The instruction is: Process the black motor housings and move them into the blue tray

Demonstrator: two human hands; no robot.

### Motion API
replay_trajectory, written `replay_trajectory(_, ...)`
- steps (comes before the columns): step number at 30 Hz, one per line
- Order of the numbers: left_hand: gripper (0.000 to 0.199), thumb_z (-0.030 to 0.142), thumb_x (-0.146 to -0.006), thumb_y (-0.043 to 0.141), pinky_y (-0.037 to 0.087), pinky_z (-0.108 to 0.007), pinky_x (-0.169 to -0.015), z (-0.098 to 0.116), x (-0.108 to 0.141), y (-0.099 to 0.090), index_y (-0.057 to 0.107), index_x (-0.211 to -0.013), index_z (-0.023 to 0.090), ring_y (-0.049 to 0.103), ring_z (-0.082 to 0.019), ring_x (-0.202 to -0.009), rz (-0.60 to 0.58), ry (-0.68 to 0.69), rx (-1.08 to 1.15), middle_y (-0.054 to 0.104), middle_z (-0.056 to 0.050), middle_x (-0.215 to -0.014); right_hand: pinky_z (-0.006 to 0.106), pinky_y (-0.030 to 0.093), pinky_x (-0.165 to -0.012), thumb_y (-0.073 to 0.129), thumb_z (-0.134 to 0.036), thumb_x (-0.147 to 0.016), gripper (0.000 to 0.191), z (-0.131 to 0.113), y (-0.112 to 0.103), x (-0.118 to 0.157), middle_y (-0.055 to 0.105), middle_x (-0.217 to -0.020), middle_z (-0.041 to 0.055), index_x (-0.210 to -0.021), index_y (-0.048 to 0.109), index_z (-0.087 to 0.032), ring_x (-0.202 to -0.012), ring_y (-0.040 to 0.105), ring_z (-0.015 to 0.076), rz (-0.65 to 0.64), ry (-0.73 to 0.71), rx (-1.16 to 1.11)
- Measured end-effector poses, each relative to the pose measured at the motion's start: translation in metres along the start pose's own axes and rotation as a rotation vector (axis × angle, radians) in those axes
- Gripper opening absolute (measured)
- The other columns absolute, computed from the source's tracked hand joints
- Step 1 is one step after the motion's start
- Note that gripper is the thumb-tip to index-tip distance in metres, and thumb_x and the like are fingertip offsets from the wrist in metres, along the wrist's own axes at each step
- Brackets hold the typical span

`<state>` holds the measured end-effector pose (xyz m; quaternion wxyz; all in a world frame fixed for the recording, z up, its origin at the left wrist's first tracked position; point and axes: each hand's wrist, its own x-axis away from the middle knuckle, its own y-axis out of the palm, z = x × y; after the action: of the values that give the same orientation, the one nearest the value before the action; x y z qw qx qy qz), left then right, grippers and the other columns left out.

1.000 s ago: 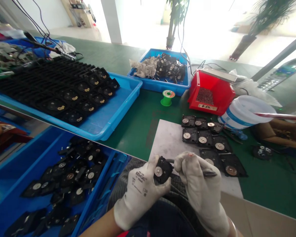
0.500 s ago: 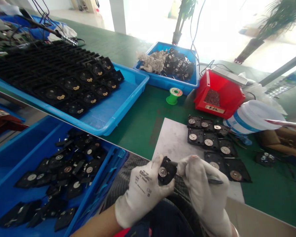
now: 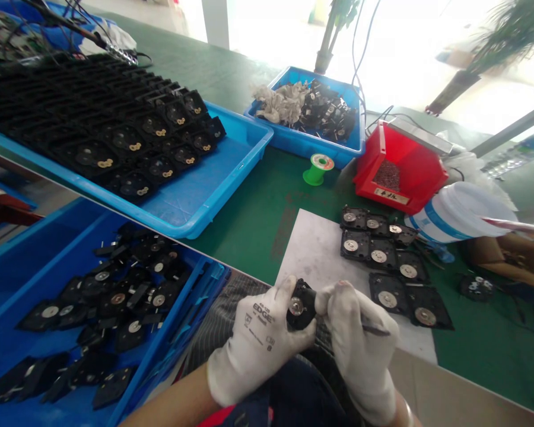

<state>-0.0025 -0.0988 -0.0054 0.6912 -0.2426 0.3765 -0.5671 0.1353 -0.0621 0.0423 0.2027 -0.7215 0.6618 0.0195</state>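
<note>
My left hand (image 3: 262, 332), in a white printed glove, is closed around the edges of a small black plastic housing (image 3: 303, 305). A round silver disc (image 3: 296, 306) sits on the housing's face. Close against the housing's right side is my gloved right hand (image 3: 353, 338), its fingers pinched together. From it the rear of a slim dark tool (image 3: 376, 330) sticks out, perhaps tweezers; its tip is hidden by the fingers. Right of my hands, several similar black housings with discs (image 3: 378, 256) lie in rows on a white sheet (image 3: 307, 246).
A blue tray (image 3: 244, 142) holds rows of black housings. Below left, a blue bin (image 3: 9, 237) contains loose ones. Farther back stand another blue tray (image 3: 309, 142), a green spool (image 3: 317, 169), a red bin (image 3: 398, 178) of small parts and a white tub (image 3: 463, 207).
My right hand and its tool have shifted slightly left and down, still by the housing. My left hand keeps its grip. The whole view has moved a little.
</note>
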Motion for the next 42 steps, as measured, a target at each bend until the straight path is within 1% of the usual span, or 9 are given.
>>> replay_trajectory(3,0.052,0.036,-0.079,0.083,0.062,-0.034,-0.062,-0.002,0.001,0.002,0.066,-0.123,0.015,0.080,-0.029,-0.072,0.038,0.015,-0.003,0.082,-0.008,-0.094,0.027,0.040,-0.051,0.057,-0.033,-0.108,0.044,0.010,0.004,-0.002,0.057,-0.061,-0.0015,-0.066,0.057,-0.020,-0.052,0.050,0.0120,-0.003,0.060,-0.012)
replay_trajectory(10,0.044,0.031,-0.081,0.079,0.062,-0.033,-0.063,-0.001,0.001,-0.003,0.065,-0.121,0.018,0.079,-0.026,-0.070,-0.002,-0.002,0.052,0.081,-0.005,-0.091,0.024,0.035,-0.045,0.057,-0.032,-0.109,0.052,-0.033,-0.001,-0.007,0.048,-0.055,-0.0036,-0.058,0.049,-0.019,-0.049,0.051,0.0100,0.262,-0.067,-0.078)
replay_trajectory(18,0.047,0.035,-0.081,0.080,0.062,-0.035,-0.060,-0.004,0.001,0.000,0.065,-0.122,0.017,0.080,-0.028,-0.070,0.017,0.014,0.042,0.081,-0.006,-0.091,0.024,0.040,-0.049,0.065,-0.042,-0.104,0.048,0.004,0.010,-0.001,0.057,-0.059,-0.0017,-0.062,0.058,-0.018,-0.053,0.050,0.0112,0.117,0.216,-0.094)
replay_trajectory(23,0.053,0.032,-0.078,0.081,0.063,-0.037,-0.061,-0.005,0.001,0.000,0.064,-0.125,0.016,0.080,-0.030,-0.073,0.012,0.004,0.034,0.082,-0.008,-0.095,0.024,0.035,-0.046,0.060,-0.035,-0.107,0.051,-0.010,0.010,-0.003,0.050,-0.055,-0.0035,-0.059,0.053,-0.020,-0.050,0.049,0.0108,0.248,0.038,-0.133)
replay_trajectory(27,0.050,0.037,-0.081,0.081,0.063,-0.040,-0.063,-0.006,0.002,0.003,0.066,-0.124,0.015,0.081,-0.031,-0.076,-0.006,-0.019,0.027,0.082,-0.010,-0.099,0.026,0.038,-0.047,0.058,-0.041,-0.107,0.051,0.010,0.015,0.000,0.054,-0.057,-0.0022,-0.061,0.054,-0.019,-0.049,0.049,0.0116,0.081,0.083,-0.042)
replay_trajectory(30,0.048,0.037,-0.082,0.079,0.063,-0.041,-0.065,-0.006,0.001,0.000,0.066,-0.123,0.017,0.080,-0.032,-0.077,-0.045,-0.047,0.034,0.081,-0.008,-0.098,0.025,0.040,-0.049,0.062,-0.037,-0.106,0.046,0.011,0.013,-0.002,0.058,-0.061,-0.0018,-0.064,0.056,-0.019,-0.053,0.052,0.0119,0.056,0.145,-0.022)
replay_trajectory(35,0.037,0.036,-0.085,0.077,0.062,-0.037,-0.070,-0.004,-0.001,-0.007,0.066,-0.118,0.022,0.079,-0.028,-0.079,-0.101,-0.047,0.098,0.080,-0.004,-0.094,0.026,0.039,-0.049,0.060,-0.029,-0.107,0.049,-0.018,0.003,-0.010,0.049,-0.056,-0.0040,-0.060,0.049,-0.020,-0.054,0.053,0.0118,0.237,-0.073,-0.129)
replay_trajectory(40,0.050,0.036,-0.082,0.078,0.063,-0.041,-0.068,-0.007,0.002,-0.001,0.065,-0.127,0.017,0.080,-0.032,-0.079,-0.049,-0.055,0.045,0.081,-0.009,-0.100,0.027,0.042,-0.050,0.066,-0.032,-0.104,0.044,-0.006,0.007,-0.008,0.055,-0.062,-0.0024,-0.063,0.054,-0.020,-0.057,0.054,0.0129,0.160,0.115,-0.117)
replay_trajectory(42,0.051,0.036,-0.081,0.078,0.063,-0.040,-0.067,-0.007,0.004,0.002,0.065,-0.127,0.017,0.081,-0.032,-0.079,-0.022,-0.044,0.028,0.082,-0.009,-0.101,0.027,0.040,-0.049,0.067,-0.031,-0.103,0.044,-0.006,0.009,-0.008,0.053,-0.061,-0.0030,-0.062,0.054,-0.020,-0.055,0.053,0.0127,0.191,0.104,-0.115)
